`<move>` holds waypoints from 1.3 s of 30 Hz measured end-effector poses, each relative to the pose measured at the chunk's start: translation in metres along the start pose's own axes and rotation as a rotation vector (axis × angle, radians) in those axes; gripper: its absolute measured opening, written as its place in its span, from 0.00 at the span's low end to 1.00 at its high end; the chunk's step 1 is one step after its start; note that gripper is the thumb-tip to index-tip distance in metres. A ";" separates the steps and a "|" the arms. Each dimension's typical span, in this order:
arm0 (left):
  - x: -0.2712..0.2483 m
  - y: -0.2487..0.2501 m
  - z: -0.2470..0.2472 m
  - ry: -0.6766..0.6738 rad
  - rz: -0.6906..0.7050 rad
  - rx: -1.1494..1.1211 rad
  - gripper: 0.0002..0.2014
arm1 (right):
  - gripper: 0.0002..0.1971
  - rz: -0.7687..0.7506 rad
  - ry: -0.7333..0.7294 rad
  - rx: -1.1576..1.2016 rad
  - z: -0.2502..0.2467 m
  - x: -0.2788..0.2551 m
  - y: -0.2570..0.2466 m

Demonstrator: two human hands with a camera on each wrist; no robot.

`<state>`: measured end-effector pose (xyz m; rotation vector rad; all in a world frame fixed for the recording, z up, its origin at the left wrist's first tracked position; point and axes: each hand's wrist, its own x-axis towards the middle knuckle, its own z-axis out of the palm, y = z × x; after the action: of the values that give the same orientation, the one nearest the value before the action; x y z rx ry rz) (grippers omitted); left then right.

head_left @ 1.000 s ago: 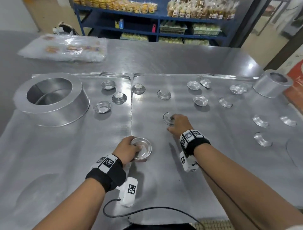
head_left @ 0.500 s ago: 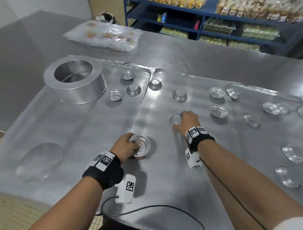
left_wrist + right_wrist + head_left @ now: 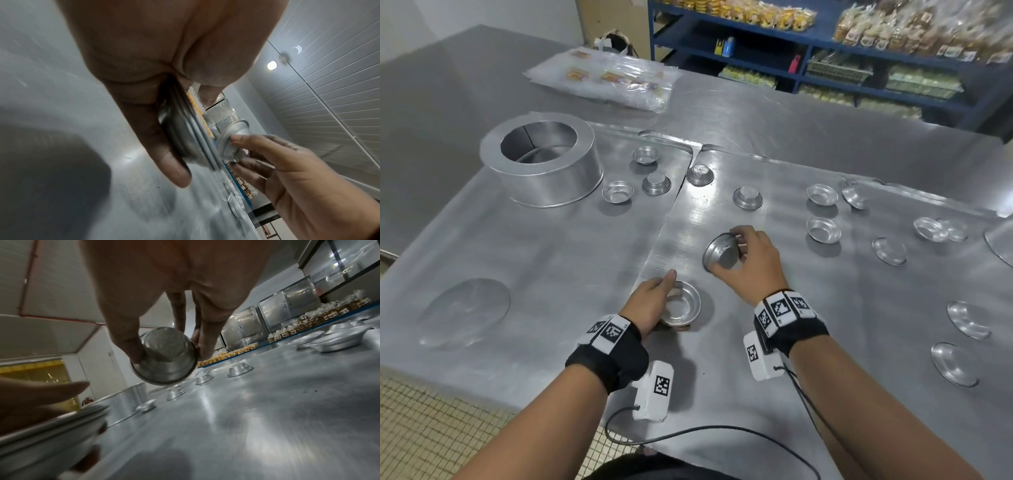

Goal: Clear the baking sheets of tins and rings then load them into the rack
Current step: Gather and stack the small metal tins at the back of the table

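Your right hand (image 3: 751,265) pinches a small tin (image 3: 720,251) by its rim, tilted just above the baking sheet (image 3: 774,359). Your left hand (image 3: 650,305) cups a nested stack of tins (image 3: 681,308) nearby. Turn the tin upright, then drop it squarely into the stack so it nests.

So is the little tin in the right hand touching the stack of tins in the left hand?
Apart. In the head view the tilted tin in the right hand shows bare sheet between it and the stack gripped by the left hand.
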<state>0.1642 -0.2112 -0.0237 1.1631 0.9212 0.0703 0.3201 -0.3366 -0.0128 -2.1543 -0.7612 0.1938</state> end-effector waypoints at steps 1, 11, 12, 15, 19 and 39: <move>0.000 0.000 0.000 -0.025 0.012 0.027 0.27 | 0.33 -0.022 0.005 0.055 0.000 -0.009 -0.003; -0.025 -0.004 0.012 -0.231 0.049 0.089 0.28 | 0.31 -0.066 -0.068 0.236 -0.002 -0.087 -0.018; -0.027 -0.006 0.014 -0.239 0.049 0.095 0.26 | 0.31 -0.056 -0.083 0.239 -0.001 -0.093 -0.017; -0.033 -0.013 0.017 -0.211 0.072 0.126 0.20 | 0.31 -0.017 -0.125 0.215 -0.001 -0.111 -0.014; -0.035 -0.023 0.019 -0.185 0.099 0.189 0.13 | 0.33 0.033 -0.157 0.195 -0.003 -0.128 -0.011; -0.044 -0.052 0.159 -0.350 0.065 0.291 0.11 | 0.33 0.291 -0.234 -0.032 -0.137 -0.158 0.086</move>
<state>0.2190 -0.3757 -0.0257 1.4202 0.5945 -0.2160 0.2848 -0.5598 -0.0068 -2.2919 -0.5774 0.5975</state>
